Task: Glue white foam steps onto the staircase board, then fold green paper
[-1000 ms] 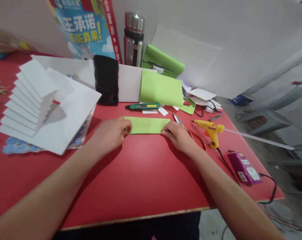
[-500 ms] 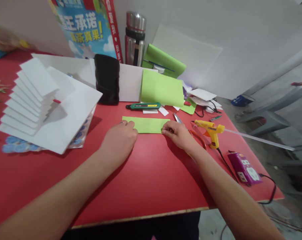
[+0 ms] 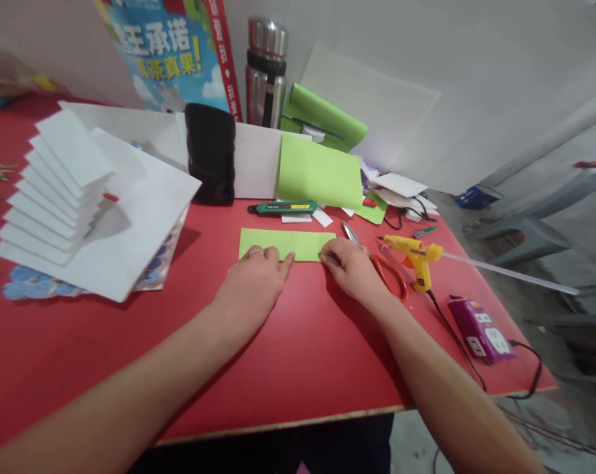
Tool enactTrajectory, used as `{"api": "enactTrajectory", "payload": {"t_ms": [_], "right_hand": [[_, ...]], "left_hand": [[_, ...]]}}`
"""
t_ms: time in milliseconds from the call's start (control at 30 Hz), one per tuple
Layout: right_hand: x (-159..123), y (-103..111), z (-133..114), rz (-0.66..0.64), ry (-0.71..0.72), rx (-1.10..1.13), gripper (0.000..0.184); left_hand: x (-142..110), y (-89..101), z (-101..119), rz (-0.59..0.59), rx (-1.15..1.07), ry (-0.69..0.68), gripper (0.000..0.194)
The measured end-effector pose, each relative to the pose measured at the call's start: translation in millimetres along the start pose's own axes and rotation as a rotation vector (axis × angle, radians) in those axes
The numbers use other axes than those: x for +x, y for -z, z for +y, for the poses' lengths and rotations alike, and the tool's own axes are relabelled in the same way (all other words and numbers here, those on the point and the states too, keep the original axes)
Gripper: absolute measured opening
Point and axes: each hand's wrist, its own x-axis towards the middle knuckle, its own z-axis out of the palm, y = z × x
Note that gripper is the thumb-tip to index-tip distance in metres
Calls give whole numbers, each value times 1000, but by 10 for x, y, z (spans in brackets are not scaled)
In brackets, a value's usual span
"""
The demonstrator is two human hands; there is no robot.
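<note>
A folded strip of light green paper [image 3: 298, 241] lies flat on the red table [image 3: 288, 349]. My left hand [image 3: 256, 283] rests on its near edge towards the middle, fingers stretched out and pressing down on the paper. My right hand [image 3: 352, 266] is at the strip's right end, its fingertips pinched on the near right corner. Just right of that hand lie orange-handled scissors [image 3: 384, 270].
A yellow glue gun [image 3: 416, 257] and a purple power strip [image 3: 480, 329] sit at the right. A green utility knife [image 3: 283, 209], more green sheets [image 3: 320, 174], a black case [image 3: 210, 155] and a steel flask [image 3: 264, 72] stand behind. Stacked white sheets [image 3: 81, 197] lie left.
My left hand has slid to the right along the strip's near edge, from its left end to the middle. My right hand has stayed at the right corner.
</note>
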Motion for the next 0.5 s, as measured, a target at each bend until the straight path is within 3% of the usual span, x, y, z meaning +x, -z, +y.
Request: {"api": "enactTrajectory", "payload": {"t_ms": [233, 500], "right_hand": [[-83, -8, -306, -26, 74, -556, 23], [-175, 22, -458, -165, 71, -617, 18]], "left_hand": [[22, -37, 24, 23, 27, -11, 62], [42, -59, 41, 24, -22, 0, 59]]}}
